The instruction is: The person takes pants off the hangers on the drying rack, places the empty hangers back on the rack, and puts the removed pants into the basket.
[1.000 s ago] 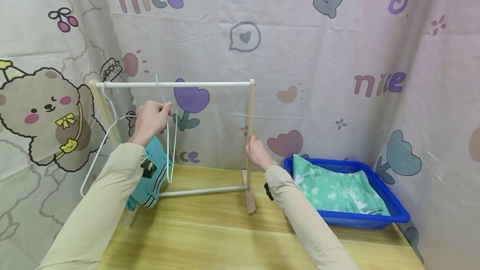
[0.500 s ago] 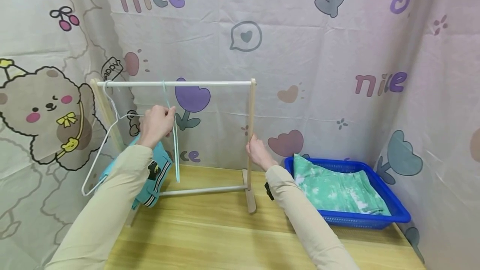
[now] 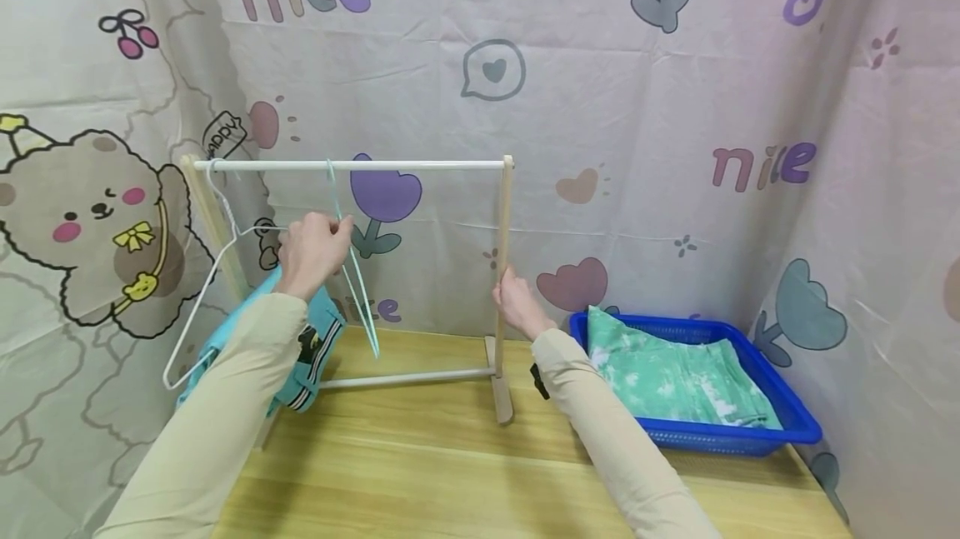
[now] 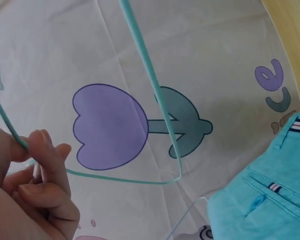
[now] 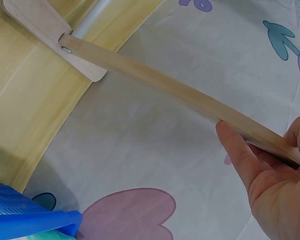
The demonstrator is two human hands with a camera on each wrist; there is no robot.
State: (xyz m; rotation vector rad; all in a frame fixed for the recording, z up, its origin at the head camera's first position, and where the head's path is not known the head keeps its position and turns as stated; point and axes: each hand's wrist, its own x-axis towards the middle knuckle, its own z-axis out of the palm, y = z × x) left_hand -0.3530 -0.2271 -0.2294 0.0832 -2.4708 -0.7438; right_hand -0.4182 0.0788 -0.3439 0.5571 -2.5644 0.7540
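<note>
My left hand (image 3: 315, 254) pinches a light teal wire hanger (image 3: 363, 293) just below its hook, which sits over the rack's white top bar (image 3: 420, 165). In the left wrist view the hanger's wire (image 4: 149, 75) runs out from between thumb and fingers (image 4: 45, 155). My right hand (image 3: 519, 303) holds the right wooden post (image 3: 503, 231) of the rack; the right wrist view shows thumb and fingers on either side of that post (image 5: 165, 90). A white hanger (image 3: 198, 306) hangs at the bar's left end. Turquoise shorts (image 3: 318, 339) hang there, partly hidden behind my left sleeve.
A blue plastic basket (image 3: 806, 431) stands on the right of the wooden table (image 3: 420, 464), with a folded green-and-white tie-dye cloth (image 3: 675, 372) inside. The rack's white lower bar (image 3: 412, 378) crosses near the tabletop. A patterned curtain (image 3: 420, 89) encloses the back and sides.
My left hand has shifted right along the bar with the teal hanger, mostly in the first half second. The hanger has turned and its lower end swung right. The right hand stays on the post.
</note>
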